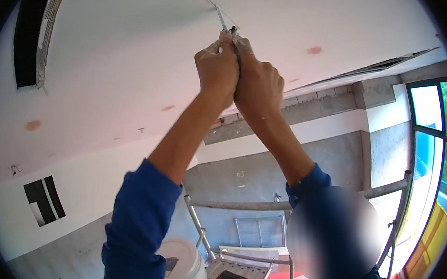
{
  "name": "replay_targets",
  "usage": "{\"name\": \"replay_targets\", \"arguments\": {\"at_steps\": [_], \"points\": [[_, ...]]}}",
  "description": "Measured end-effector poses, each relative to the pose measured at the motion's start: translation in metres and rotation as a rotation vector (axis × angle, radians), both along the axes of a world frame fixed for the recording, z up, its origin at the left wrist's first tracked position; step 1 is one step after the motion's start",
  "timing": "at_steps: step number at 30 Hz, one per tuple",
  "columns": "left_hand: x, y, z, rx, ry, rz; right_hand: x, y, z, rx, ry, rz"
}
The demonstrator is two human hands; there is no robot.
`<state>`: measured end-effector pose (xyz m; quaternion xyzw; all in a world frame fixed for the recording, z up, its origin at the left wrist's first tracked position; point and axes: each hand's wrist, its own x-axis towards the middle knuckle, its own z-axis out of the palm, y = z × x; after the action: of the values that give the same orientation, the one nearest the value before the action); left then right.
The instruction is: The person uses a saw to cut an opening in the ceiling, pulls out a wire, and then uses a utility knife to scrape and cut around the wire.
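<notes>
My left hand [217, 70] and my right hand [256, 77] are raised side by side against the white ceiling [287, 10], touching each other. Both are closed, thumbs pointing up. A thin, pale metallic strip [221, 18] runs from the fingertips up along a cracked seam in the ceiling. By the right thumb a small dark piece [233, 29] pokes out; its kind is not clear. The fingers hide most of whatever they grip. Whitish residue marks the fingertips.
Below stands a metal scaffold with a top rail [238, 205] and a perforated platform [243, 273]. A white bucket [183, 269] is beside the left sleeve. The ceiling has a dark rectangular opening [28, 47]. Windows [426, 107] line the right; a blurred disc covers the lower right.
</notes>
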<state>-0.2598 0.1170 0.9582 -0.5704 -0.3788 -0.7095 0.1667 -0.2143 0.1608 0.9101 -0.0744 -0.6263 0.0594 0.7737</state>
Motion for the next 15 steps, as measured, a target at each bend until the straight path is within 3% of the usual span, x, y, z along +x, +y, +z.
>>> {"name": "replay_targets", "arguments": {"at_steps": [4, 7, 8, 10, 15], "points": [[0.036, -0.016, -0.026, -0.048, -0.125, 0.011, 0.031, 0.000, -0.022, 0.032, 0.020, 0.036], [0.029, -0.011, 0.007, -0.046, 0.010, 0.201, 0.029, 0.012, 0.006, 0.151, 0.086, 0.061], [0.035, -0.010, 0.023, -0.009, -0.110, 0.011, 0.026, 0.011, 0.022, 0.113, 0.071, 0.037], [0.032, -0.014, 0.050, -0.054, -0.126, -0.128, 0.022, 0.000, 0.054, 0.046, 0.055, -0.007], [0.026, -0.008, -0.009, -0.073, -0.100, 0.030, 0.029, 0.008, -0.006, 0.011, -0.024, 0.119]]}}
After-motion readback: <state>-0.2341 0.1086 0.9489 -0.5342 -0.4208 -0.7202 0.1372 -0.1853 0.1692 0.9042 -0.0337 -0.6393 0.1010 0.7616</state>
